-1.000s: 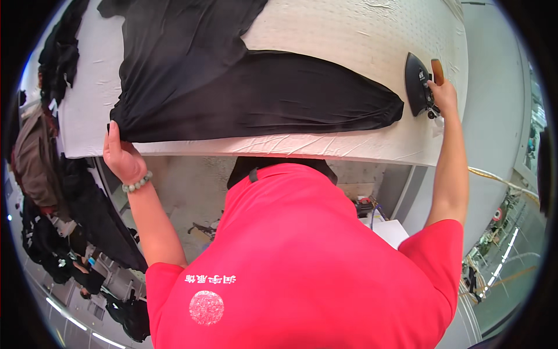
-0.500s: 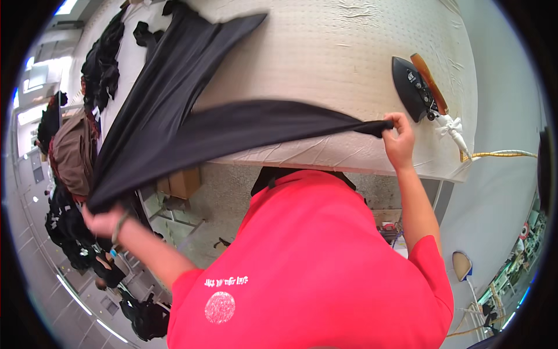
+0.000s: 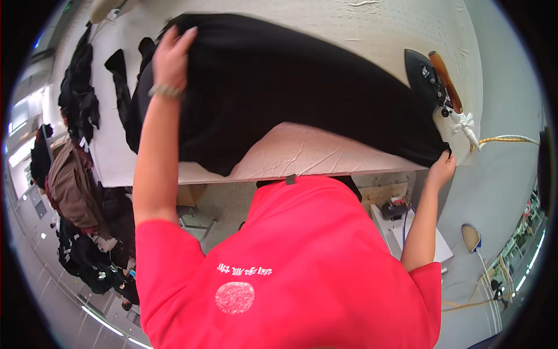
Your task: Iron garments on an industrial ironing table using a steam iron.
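A black garment (image 3: 279, 75), its exact kind unclear, spreads in a wide arc over the pale padded table. My right hand (image 3: 443, 167) pinches its narrow right end near the front table edge. At the far upper left of the cloth is my left hand (image 3: 172, 61), slightly blurred, its fingers closing on the garment with the thumb side showing; the exact grip is partly hidden. The middle of the cloth looks raised and billowing, and its lower left part hangs near the front edge. An iron (image 3: 423, 78) with a brown wooden handle rests just beyond the garment's right end.
The table (image 3: 325, 148) has a wrinkled, quilted cover. A white-wrapped cord (image 3: 465, 128) runs from the iron toward the right wall. More dark clothing (image 3: 78, 87) lies along the table's left side, and a brown garment (image 3: 75, 186) hangs beyond it.
My left hand has swung from low left up and across to the far left of the table, carrying the garment with it. The right hand has moved right and nearer, pulling its end along.
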Demonstrator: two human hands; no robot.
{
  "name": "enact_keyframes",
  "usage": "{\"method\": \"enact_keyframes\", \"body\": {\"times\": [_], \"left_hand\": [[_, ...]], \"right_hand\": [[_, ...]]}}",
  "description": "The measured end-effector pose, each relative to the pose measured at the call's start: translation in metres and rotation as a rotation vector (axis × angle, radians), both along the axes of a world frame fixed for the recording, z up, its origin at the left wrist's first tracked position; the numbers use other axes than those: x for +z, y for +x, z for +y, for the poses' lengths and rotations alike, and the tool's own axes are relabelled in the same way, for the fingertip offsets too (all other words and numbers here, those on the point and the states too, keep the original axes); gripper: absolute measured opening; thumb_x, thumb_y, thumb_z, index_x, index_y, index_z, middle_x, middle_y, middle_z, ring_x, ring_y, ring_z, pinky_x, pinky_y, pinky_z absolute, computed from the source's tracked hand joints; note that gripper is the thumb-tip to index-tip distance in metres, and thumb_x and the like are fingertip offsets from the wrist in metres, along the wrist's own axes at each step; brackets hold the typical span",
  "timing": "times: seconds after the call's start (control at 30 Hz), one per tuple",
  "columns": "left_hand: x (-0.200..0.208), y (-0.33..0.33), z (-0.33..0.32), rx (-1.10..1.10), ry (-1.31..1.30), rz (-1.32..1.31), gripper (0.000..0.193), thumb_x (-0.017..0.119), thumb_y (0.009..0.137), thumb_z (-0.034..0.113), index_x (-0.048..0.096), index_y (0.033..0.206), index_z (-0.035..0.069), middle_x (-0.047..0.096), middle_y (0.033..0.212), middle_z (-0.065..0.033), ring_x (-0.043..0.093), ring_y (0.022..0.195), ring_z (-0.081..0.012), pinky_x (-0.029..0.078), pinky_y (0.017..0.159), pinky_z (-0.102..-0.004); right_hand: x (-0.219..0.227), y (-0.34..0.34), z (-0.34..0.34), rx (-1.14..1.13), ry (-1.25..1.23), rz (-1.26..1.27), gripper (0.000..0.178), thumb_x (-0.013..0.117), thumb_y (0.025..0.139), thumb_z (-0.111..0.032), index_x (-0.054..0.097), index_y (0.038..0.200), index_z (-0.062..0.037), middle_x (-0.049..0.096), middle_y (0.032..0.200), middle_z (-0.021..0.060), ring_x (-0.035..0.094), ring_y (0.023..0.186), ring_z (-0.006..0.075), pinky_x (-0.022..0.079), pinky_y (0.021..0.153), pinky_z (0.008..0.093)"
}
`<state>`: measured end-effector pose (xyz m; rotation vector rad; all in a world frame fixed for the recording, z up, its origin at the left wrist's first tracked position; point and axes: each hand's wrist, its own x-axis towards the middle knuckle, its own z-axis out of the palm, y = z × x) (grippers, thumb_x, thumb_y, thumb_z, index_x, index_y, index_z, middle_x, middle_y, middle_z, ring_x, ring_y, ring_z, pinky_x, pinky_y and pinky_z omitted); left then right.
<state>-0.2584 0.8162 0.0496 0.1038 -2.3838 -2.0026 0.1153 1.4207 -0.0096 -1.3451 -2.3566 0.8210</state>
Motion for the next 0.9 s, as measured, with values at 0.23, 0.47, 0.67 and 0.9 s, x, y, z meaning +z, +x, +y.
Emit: {"method": "enact_keyframes", "body": {"times": [0.23,0.47,0.67,0.9], "left_hand": [[-0.086,-0.065,0.052,-0.272,-0.43,-0.014,0.057,0.074,0.094,0.03,0.056,0.132,-0.007,0.07,0.115,-0.016,0.065,0.106,-0.021,0.05,0.092,-0.0317],[-0.067,-0.055,0.059,-0.273,-0.722,0.137,0.043,0.073,0.093,0.04,0.067,0.099,-0.002,0.069,0.082,-0.0134,0.068,0.079,-0.0225,0.051,0.073,-0.0354],[-0.047,-0.086,0.058,-0.467,-0.549,0.001,0.031,0.073,0.093,0.027,0.061,0.084,0.0,0.06,0.074,-0.0126,0.058,0.07,-0.0225,0.047,0.068,-0.0363],[-0.039,-0.091,0.055,-0.586,-0.436,-0.042,0.035,0.068,0.098,0.025,0.054,0.078,0.0,0.044,0.063,-0.0084,0.041,0.064,-0.0135,0.04,0.061,-0.0346]], "right_hand": [[0.09,-0.12,-0.056,0.452,0.56,-0.108,0.043,0.064,0.097,-0.022,0.059,0.135,-0.0026,0.06,0.134,0.017,0.056,0.127,0.0339,0.043,0.107,0.0425],[0.077,-0.219,-0.035,0.494,0.484,-0.537,0.037,0.069,0.095,-0.034,0.066,0.113,-0.0018,0.07,0.098,0.0125,0.068,0.088,0.0298,0.051,0.077,0.0394],[0.118,-0.275,-0.063,0.512,-0.178,-0.667,0.037,0.076,0.091,-0.037,0.068,0.098,-0.0018,0.067,0.071,0.002,0.059,0.058,0.0153,0.047,0.058,0.031],[0.111,-0.334,-0.284,1.278,0.263,-0.409,0.044,0.074,0.087,-0.023,0.059,0.123,-0.0014,0.071,0.089,0.0231,0.072,0.082,0.0382,0.057,0.075,0.0455]]}}
